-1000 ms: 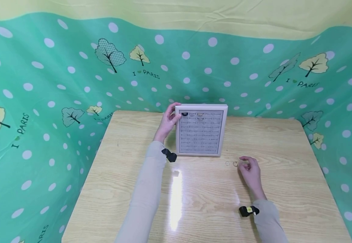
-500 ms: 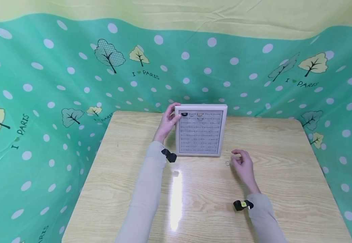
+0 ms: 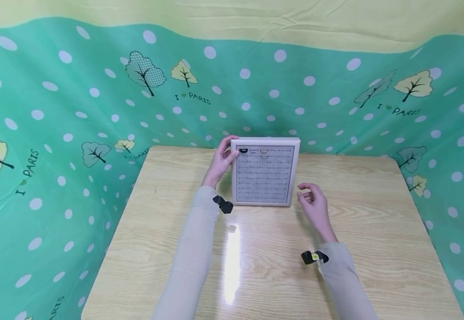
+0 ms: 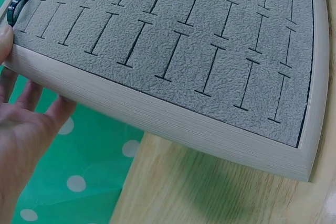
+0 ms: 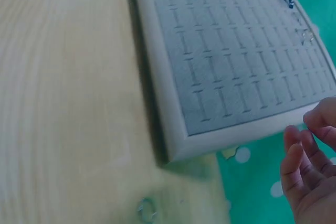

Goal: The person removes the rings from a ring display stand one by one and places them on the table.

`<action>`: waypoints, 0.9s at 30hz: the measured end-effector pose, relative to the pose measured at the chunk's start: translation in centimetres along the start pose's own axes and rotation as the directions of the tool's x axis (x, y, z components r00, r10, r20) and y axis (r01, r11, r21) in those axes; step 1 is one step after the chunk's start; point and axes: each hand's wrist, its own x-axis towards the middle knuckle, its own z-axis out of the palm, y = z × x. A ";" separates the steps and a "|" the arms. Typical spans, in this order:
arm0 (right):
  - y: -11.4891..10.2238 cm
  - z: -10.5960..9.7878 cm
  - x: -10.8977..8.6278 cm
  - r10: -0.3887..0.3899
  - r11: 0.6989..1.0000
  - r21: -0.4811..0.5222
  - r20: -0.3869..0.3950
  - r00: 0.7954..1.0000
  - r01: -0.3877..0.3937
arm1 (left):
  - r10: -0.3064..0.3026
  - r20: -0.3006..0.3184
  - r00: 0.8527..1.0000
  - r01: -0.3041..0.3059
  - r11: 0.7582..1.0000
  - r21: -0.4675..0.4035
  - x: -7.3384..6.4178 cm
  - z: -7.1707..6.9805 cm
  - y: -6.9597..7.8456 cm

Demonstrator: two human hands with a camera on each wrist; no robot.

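Note:
My left hand [image 3: 218,163] grips the upper left corner of a white-framed ring display tray [image 3: 264,206], its thumb on the front and its fingers behind. The tray's grey slotted pad [image 4: 178,51] carries a black ring [image 3: 243,150] in the top left slot and several thin rings beside it. Right of the tray, my right hand [image 3: 313,206] hovers over the table, thumb and forefinger curved toward each other; whether a ring is between them I cannot tell. On the table a loose ring [image 5: 147,211] lies near the tray's lower right corner, blurred in the right wrist view.
The tray leans back on the wooden table [image 3: 167,249] near its far edge. A green dotted cloth [image 3: 272,93] hangs behind and on both sides. A bright light reflection [image 3: 231,266] crosses the table in front of the tray.
My right hand has moved up and left, from the loose rings toward the tray's right edge. The left hand and the tray have stayed put.

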 end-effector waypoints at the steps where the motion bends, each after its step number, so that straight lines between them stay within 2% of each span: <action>1: -0.1 0.1 0.2 -0.012 1.000 0.008 0.004 1.000 0.012 | 0.000 0.002 1.000 0.000 1.000 -0.002 0.0 0.0 0.0; 6: -1.1 0.6 1.2 -0.070 0.996 0.048 0.026 0.997 0.069 | -0.015 0.010 1.000 0.015 1.000 -0.021 -0.1 0.0 0.5; 13: -2.7 1.9 2.5 -0.110 0.993 0.045 0.053 0.992 0.108 | -0.029 0.017 0.999 0.030 0.999 -0.012 -0.7 0.3 2.0; 15: -2.9 2.4 2.9 -0.126 0.992 0.031 0.059 0.990 0.124 | -0.034 0.013 0.999 0.035 0.999 -0.021 -0.6 0.2 1.8; 22: -0.5 4.6 5.0 -0.153 0.988 0.013 0.077 0.985 0.153 | -0.025 0.001 1.000 0.025 0.999 -0.020 -0.1 0.0 0.4; 27: -0.7 5.6 5.9 -0.148 0.989 0.022 0.087 0.985 0.147 | 0.005 -0.005 1.000 -0.005 1.000 -0.003 0.0 0.1 0.1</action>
